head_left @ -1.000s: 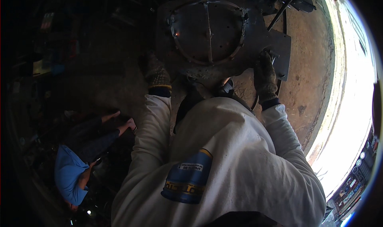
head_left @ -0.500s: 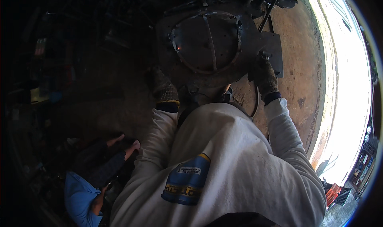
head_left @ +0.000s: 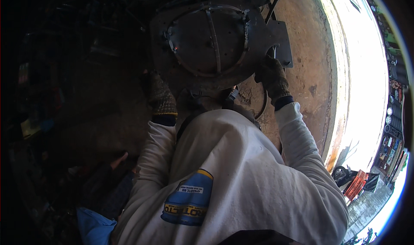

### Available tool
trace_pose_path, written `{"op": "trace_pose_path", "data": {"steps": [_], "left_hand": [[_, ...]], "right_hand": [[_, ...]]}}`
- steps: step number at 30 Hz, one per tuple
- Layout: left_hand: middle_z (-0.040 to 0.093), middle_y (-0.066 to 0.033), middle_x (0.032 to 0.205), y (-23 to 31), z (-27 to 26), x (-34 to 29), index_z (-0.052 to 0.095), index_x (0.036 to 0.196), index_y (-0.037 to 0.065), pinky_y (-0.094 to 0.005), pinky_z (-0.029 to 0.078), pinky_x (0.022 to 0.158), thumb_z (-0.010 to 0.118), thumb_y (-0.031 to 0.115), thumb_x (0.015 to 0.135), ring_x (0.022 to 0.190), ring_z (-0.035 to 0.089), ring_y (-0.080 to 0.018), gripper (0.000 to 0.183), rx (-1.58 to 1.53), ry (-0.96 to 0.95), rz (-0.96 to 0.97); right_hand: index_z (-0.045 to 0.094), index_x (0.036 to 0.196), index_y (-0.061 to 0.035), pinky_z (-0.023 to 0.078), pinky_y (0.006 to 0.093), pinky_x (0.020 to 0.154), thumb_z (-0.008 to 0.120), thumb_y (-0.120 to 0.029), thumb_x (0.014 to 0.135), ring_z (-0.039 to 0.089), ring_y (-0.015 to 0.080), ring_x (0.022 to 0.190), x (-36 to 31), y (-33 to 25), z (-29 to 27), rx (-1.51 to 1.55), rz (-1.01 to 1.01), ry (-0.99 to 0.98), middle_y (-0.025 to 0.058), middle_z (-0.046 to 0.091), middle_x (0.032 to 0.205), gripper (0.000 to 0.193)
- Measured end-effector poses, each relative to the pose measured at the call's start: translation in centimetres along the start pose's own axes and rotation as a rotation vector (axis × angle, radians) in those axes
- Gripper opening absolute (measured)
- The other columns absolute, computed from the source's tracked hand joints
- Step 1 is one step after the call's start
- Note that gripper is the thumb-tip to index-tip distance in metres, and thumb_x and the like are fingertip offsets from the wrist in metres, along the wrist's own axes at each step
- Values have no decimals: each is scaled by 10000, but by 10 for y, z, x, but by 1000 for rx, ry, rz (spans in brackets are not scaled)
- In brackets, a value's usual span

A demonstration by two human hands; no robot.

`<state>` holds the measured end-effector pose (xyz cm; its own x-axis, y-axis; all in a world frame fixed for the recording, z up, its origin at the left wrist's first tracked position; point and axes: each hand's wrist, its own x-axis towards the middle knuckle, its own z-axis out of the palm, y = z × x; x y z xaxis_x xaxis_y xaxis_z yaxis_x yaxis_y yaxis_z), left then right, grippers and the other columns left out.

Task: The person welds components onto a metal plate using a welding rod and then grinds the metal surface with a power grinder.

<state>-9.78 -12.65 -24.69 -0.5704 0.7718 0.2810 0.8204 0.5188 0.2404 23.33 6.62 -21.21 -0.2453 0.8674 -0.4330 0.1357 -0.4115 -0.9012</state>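
A dark metal plate (head_left: 172, 66) lies in front of me, with a curved metal hoop (head_left: 211, 74) and a flat bar (head_left: 213, 40) across the hoop's middle. A small orange glow shows at the hoop's left side. My right hand (head_left: 272, 78), in a knitted work glove, is closed at the plate's right edge; a short shiny metal piece (head_left: 274, 51) sticks out beyond its fingers, its kind unclear. Beside the plate's lower left edge is my left hand (head_left: 160, 94), gloved too. Shadow hides its fingers and whether it holds anything.
At the lower left another person in a blue shirt (head_left: 95, 225) sits or crouches close by. Concrete floor (head_left: 304, 68) stretches to the right toward a bright opening. A red crate (head_left: 357, 185) stands at the far right, by a wheel (head_left: 340, 174).
The view has shifted, so the plate and both hands appear further left. My right hand has turned slightly and the shiny piece shows more beyond its fingers. The other person is less in view.
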Motion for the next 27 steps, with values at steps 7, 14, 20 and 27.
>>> {"op": "trace_pose_path", "data": {"steps": [7,14,20,27], "left_hand": [[462,-135,1414,-56,48,-4,490,1323,45,-373,317,1140,425,147,992,1340,407,-276,352,255,-71,62],[451,-145,1416,-90,85,-12,458,1341,26,-353,319,1140,395,102,999,1330,415,-256,356,1233,-147,278],[417,-145,1447,-144,95,-25,380,1404,14,-352,319,1144,343,81,1015,1361,375,-272,396,471,-19,207],[403,-161,1467,-134,106,-18,340,1454,53,-340,329,1134,362,83,1003,1375,369,-260,452,800,-249,108]], "right_hand": [[521,1245,7,489,316,568,602,-134,936,604,166,665,-10,-23,1,62,31,-72,100,663,929,349],[580,1199,23,498,288,686,631,-233,930,627,160,790,-6,-15,-16,-190,-57,-8,92,682,978,374],[597,1200,25,501,315,834,643,-326,916,646,186,972,1,-8,-29,-200,-35,-172,116,693,1058,454],[605,1198,-8,470,246,606,628,-221,946,570,82,713,10,-5,-39,-227,-12,-282,31,657,936,331]]}}
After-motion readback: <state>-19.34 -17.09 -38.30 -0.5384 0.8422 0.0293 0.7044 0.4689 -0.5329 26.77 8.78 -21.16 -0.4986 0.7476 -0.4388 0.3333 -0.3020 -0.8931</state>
